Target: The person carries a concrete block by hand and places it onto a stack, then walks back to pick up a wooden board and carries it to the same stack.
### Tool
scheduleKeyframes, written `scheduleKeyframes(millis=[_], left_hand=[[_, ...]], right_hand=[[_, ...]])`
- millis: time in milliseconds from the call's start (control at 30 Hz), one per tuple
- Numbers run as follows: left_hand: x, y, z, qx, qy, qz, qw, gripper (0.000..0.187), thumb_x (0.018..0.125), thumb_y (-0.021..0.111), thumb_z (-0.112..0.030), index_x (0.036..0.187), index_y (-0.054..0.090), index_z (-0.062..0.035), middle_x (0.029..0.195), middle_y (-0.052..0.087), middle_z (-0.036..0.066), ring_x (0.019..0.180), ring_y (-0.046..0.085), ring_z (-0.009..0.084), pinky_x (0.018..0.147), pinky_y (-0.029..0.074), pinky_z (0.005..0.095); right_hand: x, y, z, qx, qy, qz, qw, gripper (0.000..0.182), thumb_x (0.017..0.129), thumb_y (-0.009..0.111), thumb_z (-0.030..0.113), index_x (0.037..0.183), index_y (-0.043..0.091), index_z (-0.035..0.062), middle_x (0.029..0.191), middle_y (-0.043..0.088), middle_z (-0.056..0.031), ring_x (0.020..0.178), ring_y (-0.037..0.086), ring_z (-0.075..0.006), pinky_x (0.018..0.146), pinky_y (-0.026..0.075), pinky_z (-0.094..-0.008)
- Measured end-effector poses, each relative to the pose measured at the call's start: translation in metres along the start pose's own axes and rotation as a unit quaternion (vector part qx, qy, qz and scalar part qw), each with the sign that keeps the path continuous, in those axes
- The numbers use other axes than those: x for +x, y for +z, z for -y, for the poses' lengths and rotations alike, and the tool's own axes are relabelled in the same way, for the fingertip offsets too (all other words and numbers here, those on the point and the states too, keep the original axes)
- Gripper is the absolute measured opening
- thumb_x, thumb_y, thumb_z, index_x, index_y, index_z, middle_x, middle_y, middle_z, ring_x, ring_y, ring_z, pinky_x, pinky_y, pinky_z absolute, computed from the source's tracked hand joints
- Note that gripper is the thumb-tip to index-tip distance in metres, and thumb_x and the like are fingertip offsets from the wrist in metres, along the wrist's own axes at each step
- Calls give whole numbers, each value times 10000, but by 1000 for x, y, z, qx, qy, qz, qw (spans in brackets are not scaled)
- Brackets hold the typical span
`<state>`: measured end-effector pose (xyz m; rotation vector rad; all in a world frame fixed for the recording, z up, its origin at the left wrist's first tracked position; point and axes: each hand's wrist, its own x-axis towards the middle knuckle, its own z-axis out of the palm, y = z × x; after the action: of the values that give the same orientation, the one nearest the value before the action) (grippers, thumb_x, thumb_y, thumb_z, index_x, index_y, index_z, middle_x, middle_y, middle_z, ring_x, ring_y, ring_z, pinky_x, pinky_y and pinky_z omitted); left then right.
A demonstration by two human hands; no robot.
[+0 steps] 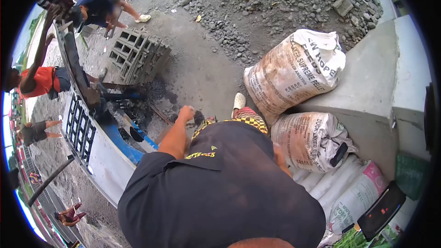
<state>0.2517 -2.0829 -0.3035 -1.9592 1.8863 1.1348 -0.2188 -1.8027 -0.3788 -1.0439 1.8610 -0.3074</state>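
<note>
In front of my dark shirt (225, 183), my left hand (185, 114) is held with its fingers curled closed. Whether anything is inside the curl is hidden. A blue-edged metal frame (126, 142) lies to the left of that hand, with dark wet mix (158, 89) on the ground beyond it. On the right side of my body, my right hand (278, 151) is mostly hidden by the shirt, so its fingers do not show. Closest to it is a stained white feed sack (301, 140), leaning below a larger feed sack (294, 71).
Stacked hollow concrete blocks (138, 55) stand ahead. A gravel pile (285, 4) is at the back, a concrete ledge (367, 73) at right. One person in an orange top (39, 82) reaches upward at left; another in dark blue (94, 4) bends near the blocks.
</note>
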Motion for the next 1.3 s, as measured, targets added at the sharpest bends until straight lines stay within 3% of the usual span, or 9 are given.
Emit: scheduleKeyframes(millis=[33,67,267,433,667,933,1100,1233,1300], left_hand=[[0,-5,11,48,24,25,998,214,673,519,-222,790,647,-97,834,608,159,821,575,339,752,465,388],[4,-13,17,92,47,48,994,221,678,508,-236,771,648,-92,834,606,157,814,576,336,747,467,383],[49,-78,3,-110,-93,-92,985,216,680,499,-221,782,645,-99,827,603,153,799,576,328,733,466,377],[191,-142,39,-88,-92,-49,991,240,642,589,-230,838,640,-100,861,607,141,816,579,319,739,470,369],[364,-401,-3,-539,-94,-110,830,269,744,543,-37,1009,556,8,751,616,78,590,588,127,496,457,245],[514,-654,-41,-582,0,-197,789,234,801,534,-153,982,566,-7,754,609,57,543,548,103,497,453,227],[628,-761,-11,-573,46,-203,793,241,801,542,-176,985,571,-23,768,604,44,592,547,89,522,437,213],[678,-838,0,-594,5,-175,785,267,797,547,-167,1020,564,-20,781,604,41,613,552,90,535,436,207],[703,-868,7,-612,19,-188,768,278,794,549,-159,1037,558,-22,786,607,45,620,556,92,539,436,205]], right_hand=[[32,-41,76,-8,109,18,994,219,792,467,167,945,595,77,750,606,-101,666,564,-162,606,456,-319],[87,-53,92,303,175,12,937,214,779,521,170,938,592,46,682,593,-52,567,544,-136,524,439,-285],[324,-182,341,11,-126,-24,992,338,776,570,203,1053,565,11,851,623,-95,678,581,-127,640,461,-265],[436,-208,523,38,-171,-100,979,361,783,571,199,1085,545,3,892,627,-67,723,584,-124,634,453,-244],[512,-130,539,9,-31,83,996,342,773,590,194,1083,558,53,799,615,-26,628,570,-105,536,441,-244],[550,-107,610,205,253,102,940,252,798,545,165,1023,559,52,782,588,-47,550,536,-155,457,423,-284],[682,-111,717,142,203,12,969,206,805,508,200,931,595,63,723,582,-19,571,563,-146,449,426,-262],[870,-109,787,-47,-83,13,995,217,785,541,211,909,614,48,734,598,-35,626,558,-123,518,448,-257],[928,-102,908,59,-68,-62,994,228,770,566,187,919,618,22,723,598,-33,624,550,-116,543,446,-251]])
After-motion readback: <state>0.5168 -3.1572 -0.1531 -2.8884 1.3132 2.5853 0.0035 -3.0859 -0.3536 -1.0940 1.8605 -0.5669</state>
